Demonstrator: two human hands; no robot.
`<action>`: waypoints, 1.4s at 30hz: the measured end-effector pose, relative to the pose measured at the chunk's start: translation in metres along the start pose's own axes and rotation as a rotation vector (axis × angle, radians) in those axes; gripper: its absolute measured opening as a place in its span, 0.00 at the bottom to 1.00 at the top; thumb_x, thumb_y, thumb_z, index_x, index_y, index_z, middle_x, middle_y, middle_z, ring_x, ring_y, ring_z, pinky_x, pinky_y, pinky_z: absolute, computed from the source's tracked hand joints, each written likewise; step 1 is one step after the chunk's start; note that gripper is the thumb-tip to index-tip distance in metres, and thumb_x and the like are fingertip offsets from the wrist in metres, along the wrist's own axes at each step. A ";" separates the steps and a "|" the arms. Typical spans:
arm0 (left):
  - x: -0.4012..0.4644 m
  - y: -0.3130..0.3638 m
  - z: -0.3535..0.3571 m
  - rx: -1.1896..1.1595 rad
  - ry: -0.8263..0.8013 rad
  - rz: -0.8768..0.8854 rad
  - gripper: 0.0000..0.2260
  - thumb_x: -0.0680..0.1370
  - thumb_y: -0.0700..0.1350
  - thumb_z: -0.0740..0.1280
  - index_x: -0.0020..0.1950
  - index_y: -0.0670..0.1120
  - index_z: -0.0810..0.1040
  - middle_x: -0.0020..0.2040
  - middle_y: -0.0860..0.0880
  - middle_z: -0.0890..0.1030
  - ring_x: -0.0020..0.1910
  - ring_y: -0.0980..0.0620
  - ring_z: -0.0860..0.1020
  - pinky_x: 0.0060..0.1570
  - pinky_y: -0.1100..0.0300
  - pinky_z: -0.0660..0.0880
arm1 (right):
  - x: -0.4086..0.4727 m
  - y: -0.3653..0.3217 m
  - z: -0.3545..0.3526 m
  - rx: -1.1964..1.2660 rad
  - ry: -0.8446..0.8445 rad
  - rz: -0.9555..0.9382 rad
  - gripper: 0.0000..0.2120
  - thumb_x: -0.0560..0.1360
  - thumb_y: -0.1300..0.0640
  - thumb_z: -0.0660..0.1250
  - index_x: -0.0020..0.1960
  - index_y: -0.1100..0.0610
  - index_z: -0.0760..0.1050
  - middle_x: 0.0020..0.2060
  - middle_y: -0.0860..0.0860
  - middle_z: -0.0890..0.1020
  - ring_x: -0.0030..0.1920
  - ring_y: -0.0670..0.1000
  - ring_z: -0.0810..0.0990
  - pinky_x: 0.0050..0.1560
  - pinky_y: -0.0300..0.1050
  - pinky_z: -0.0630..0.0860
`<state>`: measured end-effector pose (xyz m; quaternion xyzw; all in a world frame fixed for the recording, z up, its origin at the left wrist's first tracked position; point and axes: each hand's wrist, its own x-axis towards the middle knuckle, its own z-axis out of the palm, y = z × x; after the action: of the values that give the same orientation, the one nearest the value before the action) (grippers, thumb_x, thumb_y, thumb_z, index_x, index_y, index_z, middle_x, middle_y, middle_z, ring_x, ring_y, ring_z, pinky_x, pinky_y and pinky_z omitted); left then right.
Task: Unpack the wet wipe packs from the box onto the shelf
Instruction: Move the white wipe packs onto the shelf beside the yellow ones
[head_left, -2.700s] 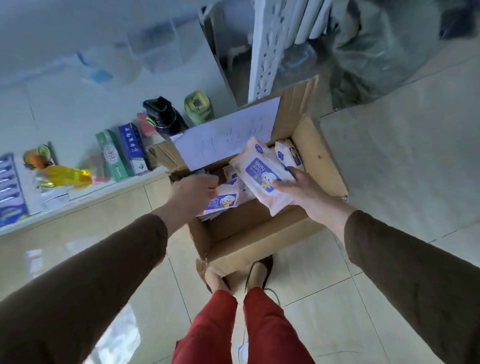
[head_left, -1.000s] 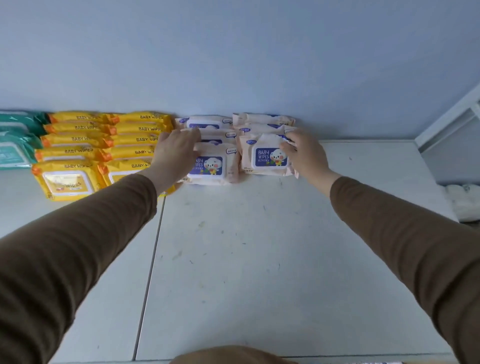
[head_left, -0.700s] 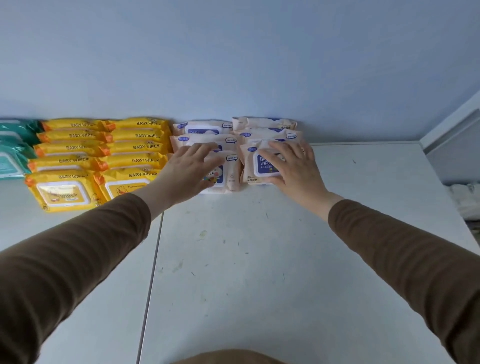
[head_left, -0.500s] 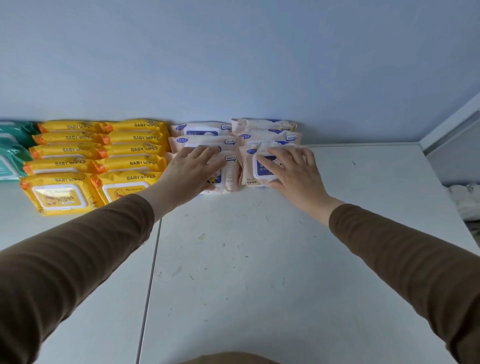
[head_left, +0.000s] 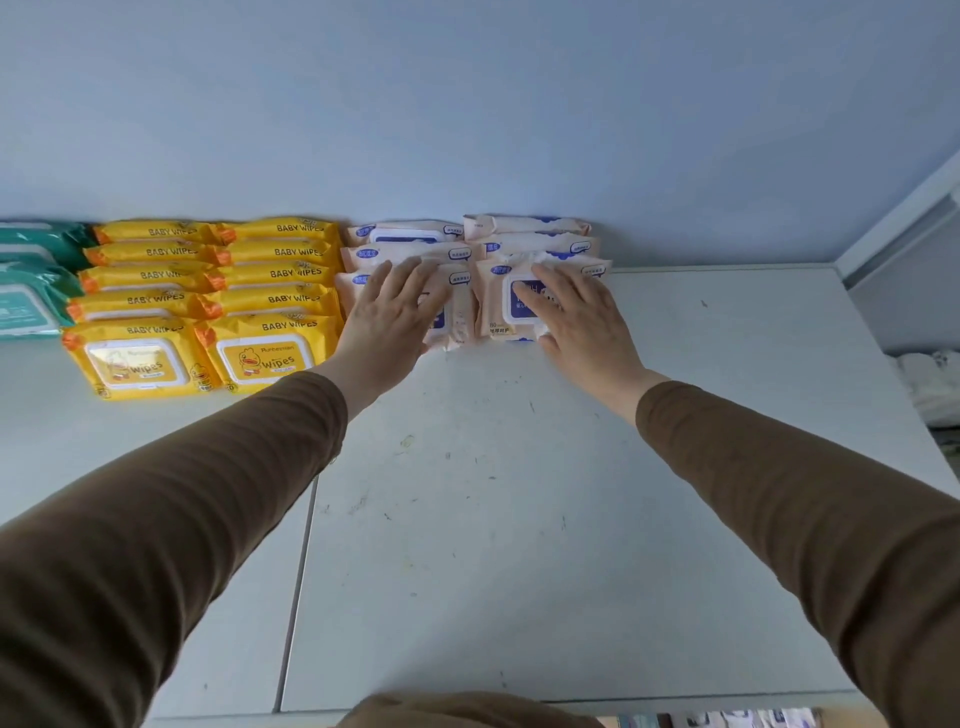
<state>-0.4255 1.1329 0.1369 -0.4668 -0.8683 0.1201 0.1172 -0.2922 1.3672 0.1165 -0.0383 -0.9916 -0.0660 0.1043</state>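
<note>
Both hands lie flat on the front packs of two pale rows at the back of the shelf (head_left: 519, 493). The left hand (head_left: 387, 317) rests with straight, spread fingers on the front pack of the left row (head_left: 449, 317); the right hand (head_left: 576, 317) presses the same way on the front pack of the right row (head_left: 498, 306), covering most of its blue label. Neither hand grips anything; the fingers are wide and flat, which looks like pushing the packs back so they overlap those behind and sit snug toward the blue wall (head_left: 467, 104). The two rows stand just beside each other, and beside two rows of yellow packs (head_left: 208, 312) shingled the same way, with green packs (head_left: 31, 291) at the far left. The box itself is not in view, so how many packs remain I cannot tell.
</note>
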 end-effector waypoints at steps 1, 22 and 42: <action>-0.005 0.003 -0.001 -0.004 -0.007 -0.003 0.33 0.74 0.52 0.73 0.74 0.50 0.62 0.78 0.43 0.60 0.76 0.40 0.58 0.75 0.43 0.57 | -0.007 0.000 -0.001 -0.002 -0.009 0.000 0.29 0.74 0.58 0.67 0.74 0.52 0.66 0.74 0.54 0.66 0.73 0.59 0.64 0.70 0.58 0.65; -0.203 0.186 -0.093 -0.576 0.089 0.088 0.25 0.75 0.48 0.70 0.71 0.48 0.69 0.68 0.49 0.73 0.67 0.45 0.70 0.64 0.49 0.70 | -0.319 -0.086 -0.105 0.297 0.115 0.302 0.17 0.75 0.58 0.66 0.64 0.52 0.76 0.67 0.50 0.74 0.66 0.55 0.70 0.61 0.52 0.68; -0.293 0.617 0.014 -0.880 -0.405 0.095 0.25 0.75 0.47 0.71 0.71 0.49 0.69 0.68 0.48 0.71 0.68 0.45 0.66 0.70 0.50 0.65 | -0.703 0.055 0.065 0.658 -0.233 0.994 0.12 0.77 0.60 0.66 0.60 0.55 0.76 0.57 0.52 0.79 0.57 0.53 0.76 0.53 0.42 0.70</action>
<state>0.2104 1.2161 -0.0997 -0.4785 -0.8196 -0.1650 -0.2683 0.3853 1.3864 -0.0883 -0.4696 -0.8281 0.3055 0.0196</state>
